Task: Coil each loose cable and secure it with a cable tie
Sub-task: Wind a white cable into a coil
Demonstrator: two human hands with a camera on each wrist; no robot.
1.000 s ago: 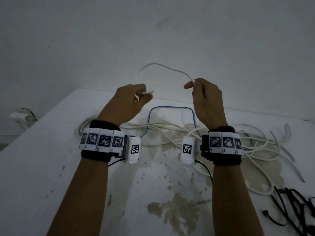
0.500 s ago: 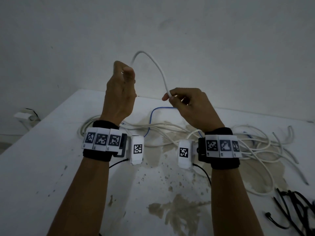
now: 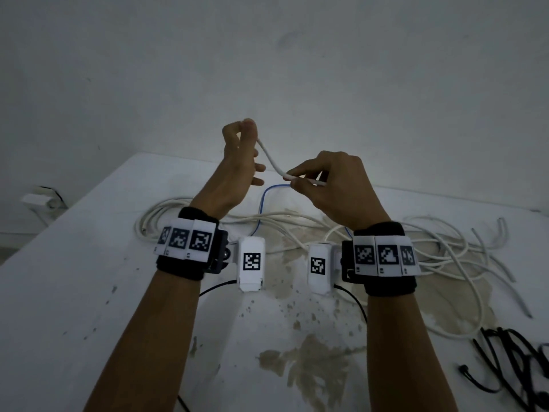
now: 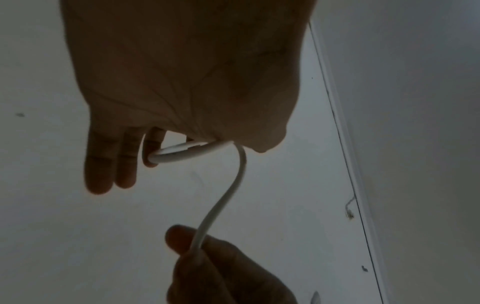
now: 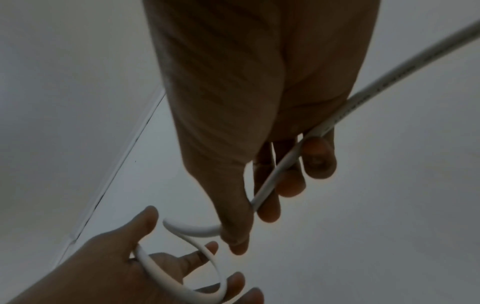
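White table [image 3: 74, 292], brown stains across the middle. Loose white cables [image 3: 445, 257] sprawl over the far half, a blue cable [image 3: 263, 203] looped among them. Black cable ties [image 3: 511, 364] lie at near right.

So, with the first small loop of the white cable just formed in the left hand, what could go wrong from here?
1. The left hand pinches the small loop of thin white round cable with several fingers spread, so the loop may spring open.
2. The cable beyond the right hand leads towards the tangled pile of white cables on the table; pulling may snag or drag the pile.
3. The black cable ties lie apart, so reaching for one may loosen the coil.
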